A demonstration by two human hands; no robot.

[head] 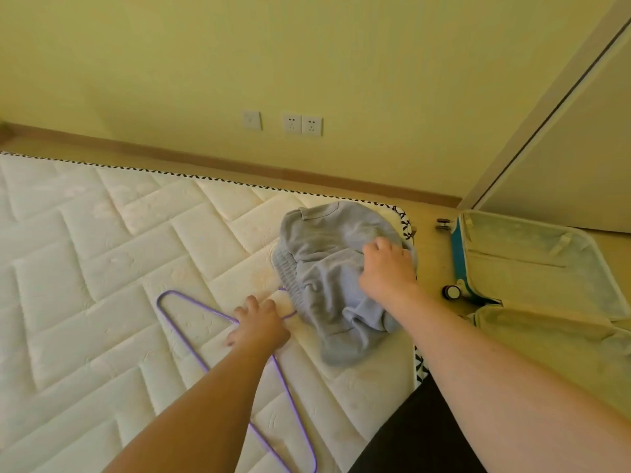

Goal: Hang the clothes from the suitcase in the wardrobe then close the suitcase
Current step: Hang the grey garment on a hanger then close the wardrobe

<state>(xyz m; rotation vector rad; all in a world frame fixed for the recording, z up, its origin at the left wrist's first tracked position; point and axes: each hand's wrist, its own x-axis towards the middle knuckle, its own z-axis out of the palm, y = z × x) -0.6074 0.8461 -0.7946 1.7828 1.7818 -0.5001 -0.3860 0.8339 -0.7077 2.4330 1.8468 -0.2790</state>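
A crumpled grey garment [327, 268] lies on the white quilted mattress [102, 250] near its right corner. My right hand [386, 268] grips the fabric at its right side. A purple wire hanger [191, 339] lies flat on the mattress to the left of the garment. My left hand [259, 324] rests on the hanger near its neck, fingers curled over the wire. The hook end is partly hidden under the garment. The suitcase [532, 268] lies open on the floor at the right, teal shell, pale lining, no clothes visible inside.
A white wardrobe door [563, 148] stands behind the suitcase at the right. The yellow wall with sockets [302, 124] runs along the back. A strip of wooden floor [433, 268] separates the mattress from the suitcase. My dark-clothed leg [420, 435] is at the bottom.
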